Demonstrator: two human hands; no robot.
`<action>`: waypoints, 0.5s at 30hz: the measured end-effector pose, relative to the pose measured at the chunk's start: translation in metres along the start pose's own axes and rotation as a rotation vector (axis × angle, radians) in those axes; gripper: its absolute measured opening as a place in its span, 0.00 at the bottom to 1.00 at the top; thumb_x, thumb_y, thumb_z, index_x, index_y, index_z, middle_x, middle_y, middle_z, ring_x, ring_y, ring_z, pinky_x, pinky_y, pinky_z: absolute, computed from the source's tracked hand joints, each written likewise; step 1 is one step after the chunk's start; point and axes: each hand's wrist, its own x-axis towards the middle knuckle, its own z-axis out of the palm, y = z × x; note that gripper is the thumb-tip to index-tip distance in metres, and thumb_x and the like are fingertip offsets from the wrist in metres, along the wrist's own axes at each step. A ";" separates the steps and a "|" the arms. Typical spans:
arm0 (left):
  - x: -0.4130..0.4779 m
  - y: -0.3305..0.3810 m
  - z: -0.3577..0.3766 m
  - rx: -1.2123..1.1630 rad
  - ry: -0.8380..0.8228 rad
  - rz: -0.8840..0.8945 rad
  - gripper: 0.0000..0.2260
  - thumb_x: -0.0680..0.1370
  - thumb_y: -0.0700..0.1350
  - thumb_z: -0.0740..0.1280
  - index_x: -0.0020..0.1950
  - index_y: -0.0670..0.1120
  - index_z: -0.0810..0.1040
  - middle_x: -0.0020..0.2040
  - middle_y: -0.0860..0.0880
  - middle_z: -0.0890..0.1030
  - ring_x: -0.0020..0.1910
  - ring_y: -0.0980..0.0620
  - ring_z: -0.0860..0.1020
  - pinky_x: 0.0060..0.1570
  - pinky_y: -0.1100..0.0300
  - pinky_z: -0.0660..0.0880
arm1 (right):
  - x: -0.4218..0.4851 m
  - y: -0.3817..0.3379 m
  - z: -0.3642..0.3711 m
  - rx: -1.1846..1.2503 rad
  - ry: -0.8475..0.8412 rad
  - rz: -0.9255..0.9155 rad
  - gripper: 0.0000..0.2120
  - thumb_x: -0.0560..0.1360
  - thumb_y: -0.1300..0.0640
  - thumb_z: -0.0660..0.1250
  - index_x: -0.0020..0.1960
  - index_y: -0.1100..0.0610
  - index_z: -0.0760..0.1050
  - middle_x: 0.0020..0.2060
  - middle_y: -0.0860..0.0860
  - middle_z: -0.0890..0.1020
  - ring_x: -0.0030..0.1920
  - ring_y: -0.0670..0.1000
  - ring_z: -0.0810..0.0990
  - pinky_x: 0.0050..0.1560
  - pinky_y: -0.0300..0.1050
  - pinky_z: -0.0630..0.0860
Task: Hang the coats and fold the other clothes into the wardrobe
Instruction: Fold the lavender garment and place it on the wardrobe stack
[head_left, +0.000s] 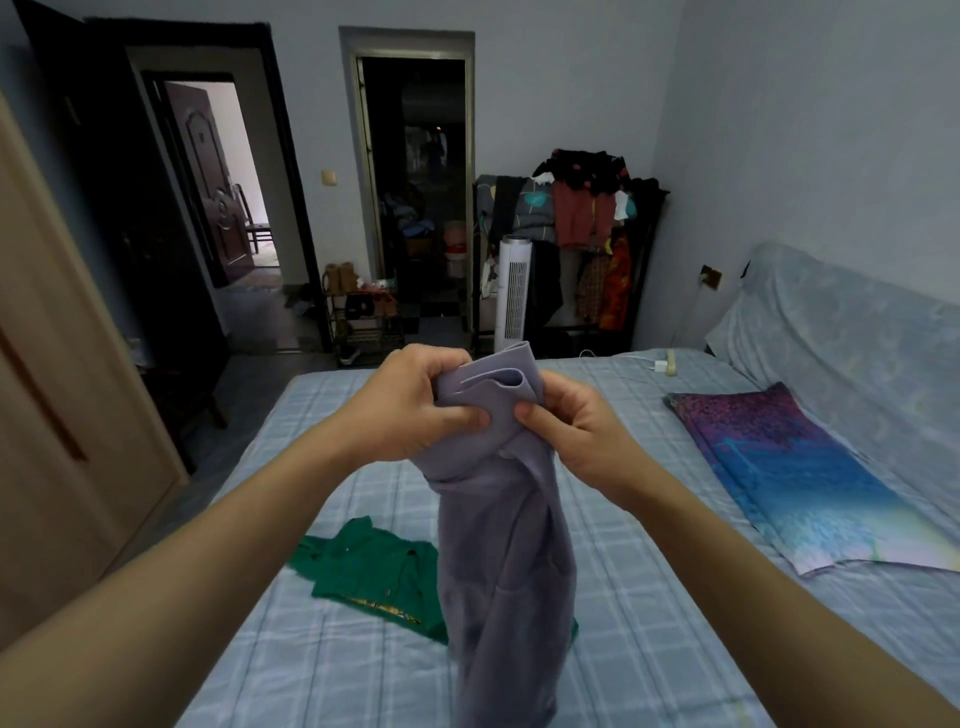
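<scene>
Both hands, left hand (410, 402) and right hand (576, 431), pinch a soft, fleecy-looking lavender garment (509, 545), fingers curled into its bunched top; it hangs limp over a crumpled green top (369, 566) on the checked bed (649, 623).

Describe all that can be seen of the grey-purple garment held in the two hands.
The grey-purple garment looks like soft, thick, fleece-like cloth in one plain colour. Its top edge is bunched and folded over, pinched by the left hand and the right hand side by side. The rest hangs down loosely in long folds above the bed, in front of a green garment lying flat there. Its lower end leaves the picture.
</scene>
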 end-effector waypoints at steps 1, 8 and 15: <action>0.002 0.002 0.001 0.065 -0.001 0.015 0.07 0.70 0.41 0.76 0.43 0.51 0.81 0.37 0.51 0.82 0.34 0.62 0.76 0.32 0.65 0.72 | -0.002 0.003 0.000 0.009 0.019 0.004 0.13 0.80 0.65 0.62 0.63 0.57 0.76 0.54 0.56 0.84 0.55 0.52 0.82 0.53 0.44 0.80; 0.009 0.006 0.001 0.173 0.015 -0.008 0.10 0.71 0.41 0.75 0.39 0.52 0.77 0.36 0.52 0.80 0.35 0.58 0.75 0.36 0.58 0.73 | -0.039 0.043 -0.009 -0.270 0.021 0.114 0.30 0.64 0.61 0.80 0.63 0.53 0.73 0.55 0.50 0.83 0.57 0.50 0.82 0.56 0.51 0.80; 0.009 0.004 -0.014 0.135 0.026 -0.012 0.08 0.72 0.40 0.76 0.41 0.51 0.79 0.38 0.50 0.81 0.38 0.55 0.77 0.40 0.51 0.77 | -0.067 0.103 -0.006 -0.465 0.097 0.226 0.13 0.67 0.64 0.73 0.52 0.57 0.81 0.44 0.52 0.86 0.45 0.45 0.83 0.48 0.51 0.81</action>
